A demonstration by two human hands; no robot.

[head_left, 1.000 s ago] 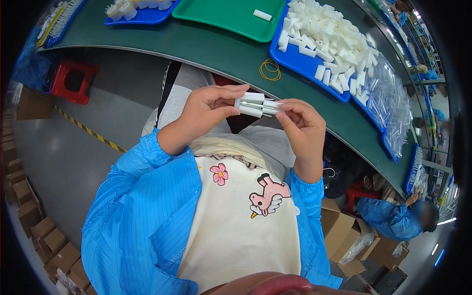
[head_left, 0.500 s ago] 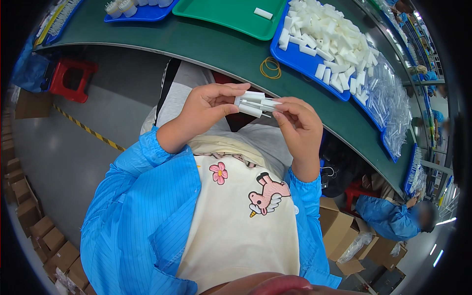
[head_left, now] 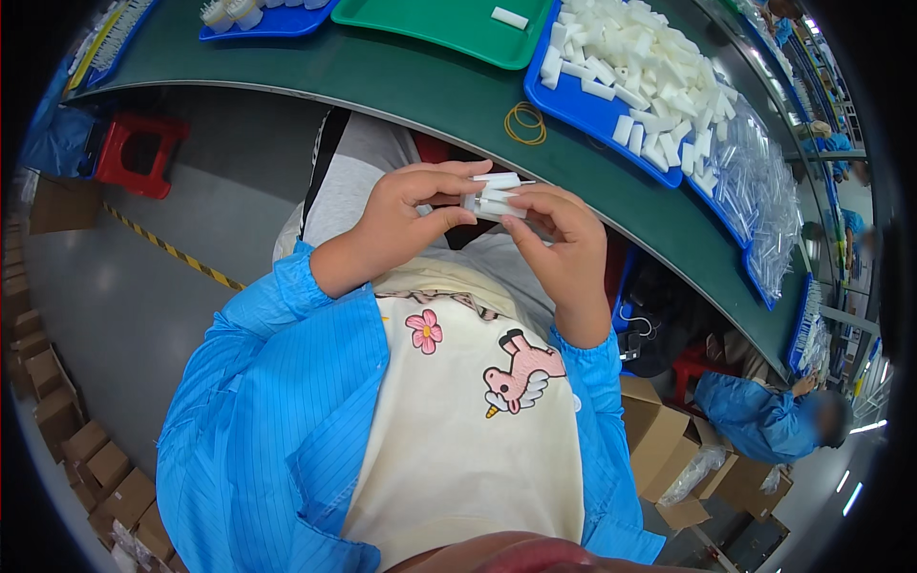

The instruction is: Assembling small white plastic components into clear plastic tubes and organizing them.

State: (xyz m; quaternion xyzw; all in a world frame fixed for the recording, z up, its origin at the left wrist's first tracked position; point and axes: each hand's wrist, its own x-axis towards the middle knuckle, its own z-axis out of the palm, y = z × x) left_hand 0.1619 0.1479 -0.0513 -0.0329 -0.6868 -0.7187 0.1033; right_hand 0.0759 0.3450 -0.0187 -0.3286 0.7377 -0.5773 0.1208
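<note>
Above my lap, by the table's edge, my left hand (head_left: 401, 212) grips a small assembly (head_left: 469, 201) by its pale round end. White plastic pieces stick out of it to the right, one white piece (head_left: 497, 180) along the top. My right hand (head_left: 565, 244) pinches a white plastic piece (head_left: 501, 197) between thumb and fingers, pressed against the assembly. The fingers of both hands hide part of where they join.
On the green table, a blue tray (head_left: 581, 107) holds a heap of white pieces. A green tray (head_left: 420, 24) carries one white piece (head_left: 510, 18). Yellow rubber bands (head_left: 523, 140) lie between. Clear plastic tubes (head_left: 764, 205) lie farther right. A co-worker (head_left: 755, 411) sits at right.
My right hand has moved left, closer to my left hand. Its white piece now sits deeper among the others, and the thin pins that showed before are mostly covered.
</note>
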